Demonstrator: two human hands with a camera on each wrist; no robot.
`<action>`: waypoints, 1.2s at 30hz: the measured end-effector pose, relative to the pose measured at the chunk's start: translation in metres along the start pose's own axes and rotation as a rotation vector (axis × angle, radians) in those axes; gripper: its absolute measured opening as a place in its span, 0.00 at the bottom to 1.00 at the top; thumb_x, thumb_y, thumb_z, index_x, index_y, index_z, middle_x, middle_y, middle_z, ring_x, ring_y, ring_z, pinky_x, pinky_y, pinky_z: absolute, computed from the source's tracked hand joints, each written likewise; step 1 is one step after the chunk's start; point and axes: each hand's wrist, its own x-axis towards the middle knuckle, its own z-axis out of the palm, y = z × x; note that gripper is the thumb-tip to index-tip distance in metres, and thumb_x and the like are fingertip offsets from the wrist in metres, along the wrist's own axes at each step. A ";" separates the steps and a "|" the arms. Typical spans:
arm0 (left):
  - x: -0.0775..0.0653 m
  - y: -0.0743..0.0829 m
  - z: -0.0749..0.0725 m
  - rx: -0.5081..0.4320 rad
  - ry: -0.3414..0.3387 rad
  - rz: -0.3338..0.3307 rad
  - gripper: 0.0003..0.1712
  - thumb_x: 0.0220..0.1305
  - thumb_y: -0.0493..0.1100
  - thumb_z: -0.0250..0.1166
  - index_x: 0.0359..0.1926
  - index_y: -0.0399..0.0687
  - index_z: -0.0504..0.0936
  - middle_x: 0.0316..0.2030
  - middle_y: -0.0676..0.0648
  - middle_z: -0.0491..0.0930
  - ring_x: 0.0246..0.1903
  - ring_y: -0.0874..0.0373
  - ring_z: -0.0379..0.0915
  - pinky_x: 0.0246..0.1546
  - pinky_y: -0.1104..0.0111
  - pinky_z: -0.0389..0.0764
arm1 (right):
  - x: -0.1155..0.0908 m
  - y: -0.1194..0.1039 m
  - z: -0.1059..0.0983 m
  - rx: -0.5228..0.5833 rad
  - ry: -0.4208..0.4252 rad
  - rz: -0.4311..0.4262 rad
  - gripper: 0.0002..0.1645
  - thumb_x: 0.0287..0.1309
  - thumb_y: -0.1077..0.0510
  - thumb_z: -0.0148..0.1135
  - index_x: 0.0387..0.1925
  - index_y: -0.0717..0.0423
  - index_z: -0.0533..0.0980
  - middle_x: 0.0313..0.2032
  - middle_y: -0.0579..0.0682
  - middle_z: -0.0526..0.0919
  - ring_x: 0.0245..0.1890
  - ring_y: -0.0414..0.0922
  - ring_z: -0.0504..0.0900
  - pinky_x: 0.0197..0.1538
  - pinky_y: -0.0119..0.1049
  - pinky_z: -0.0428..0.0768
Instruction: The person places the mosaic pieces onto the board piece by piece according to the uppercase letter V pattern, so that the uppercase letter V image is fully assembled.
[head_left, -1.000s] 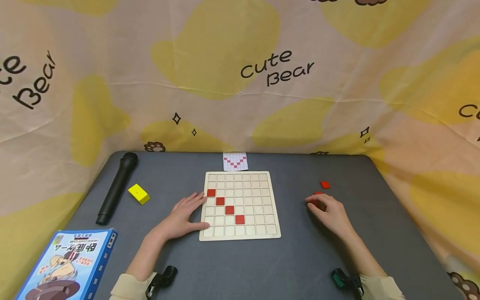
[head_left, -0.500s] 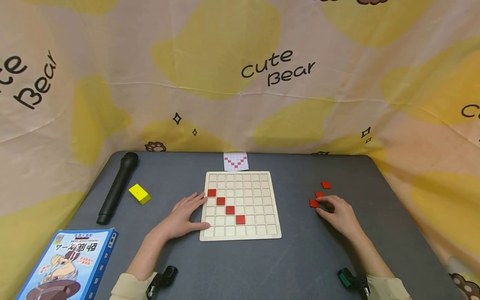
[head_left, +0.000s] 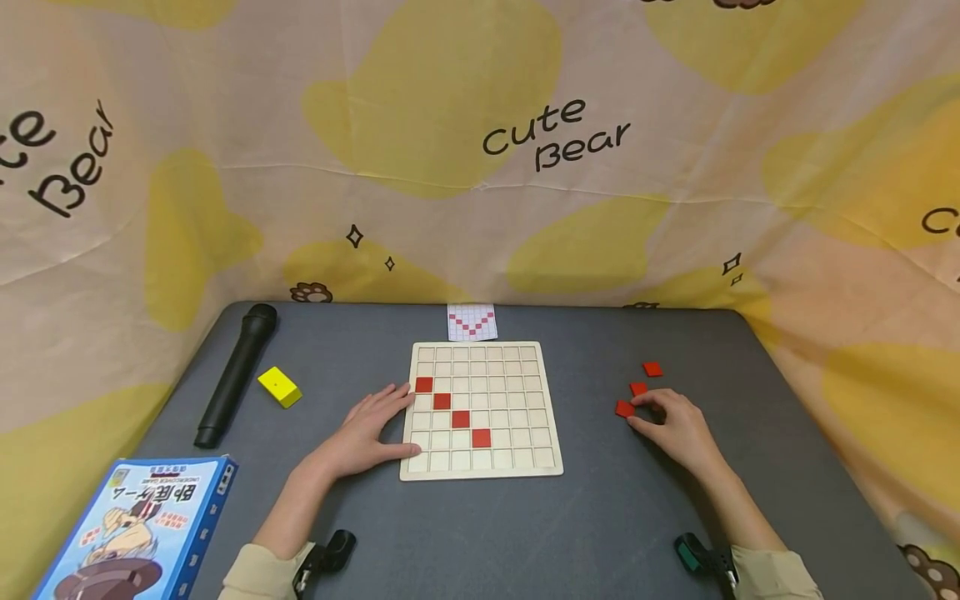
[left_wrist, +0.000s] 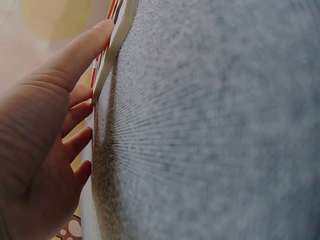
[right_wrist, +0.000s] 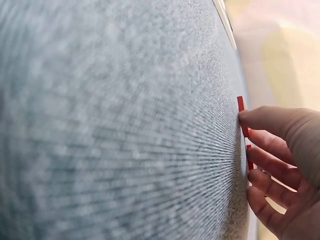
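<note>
while the left hand [head_left: 375,433] rests against the left edge of a pale grid board [head_left: 517,383], the right hand [head_left: 672,425] pinches a red tile [head_left: 623,409], thumb and forefinger clamped on it, well apart from the board on its right side. whether the red tile touches the grey table [head_left: 487,533] cannot be told. the left hand grips nothing: its thumb and fingers are spread apart, the thumb touching the board's edge nearer the person, the fingertips farther along that edge. a second tile [head_left: 638,388] lies beside the right fingertips, and a third tile [head_left: 652,368] lies just beyond it. four placed tiles [head_left: 461,419], also red, occupy separate cells, forming a diagonal that descends from the left edge toward the person. just behind the board is a printed card [head_left: 472,322] bearing a v of pink squares. to the left are a yellow block [head_left: 280,387], a black microphone [head_left: 236,375] and, nearer the person, a blue box [head_left: 135,533]. patterned cloth [head_left: 450,167] hangs behind the table
</note>
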 end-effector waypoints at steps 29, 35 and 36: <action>0.001 -0.003 0.001 0.003 0.002 0.012 0.50 0.54 0.61 0.72 0.72 0.43 0.64 0.73 0.43 0.57 0.73 0.43 0.44 0.69 0.44 0.43 | 0.031 -0.068 0.054 0.135 -0.029 -0.066 0.14 0.47 0.53 0.77 0.37 0.49 0.83 0.41 0.48 0.83 0.42 0.47 0.75 0.45 0.45 0.72; 0.001 -0.003 0.001 0.001 0.003 0.017 0.50 0.54 0.60 0.72 0.72 0.43 0.64 0.73 0.43 0.57 0.73 0.44 0.44 0.69 0.44 0.43 | 0.035 -0.085 0.065 0.166 -0.065 -0.093 0.14 0.47 0.53 0.77 0.37 0.47 0.83 0.41 0.46 0.82 0.43 0.46 0.75 0.46 0.44 0.72; 0.001 -0.003 0.001 0.000 0.003 0.018 0.50 0.54 0.60 0.72 0.72 0.43 0.64 0.73 0.44 0.57 0.73 0.44 0.44 0.69 0.45 0.43 | 0.035 -0.088 0.066 0.173 -0.071 -0.101 0.14 0.48 0.53 0.77 0.37 0.47 0.83 0.41 0.45 0.82 0.43 0.46 0.74 0.46 0.44 0.72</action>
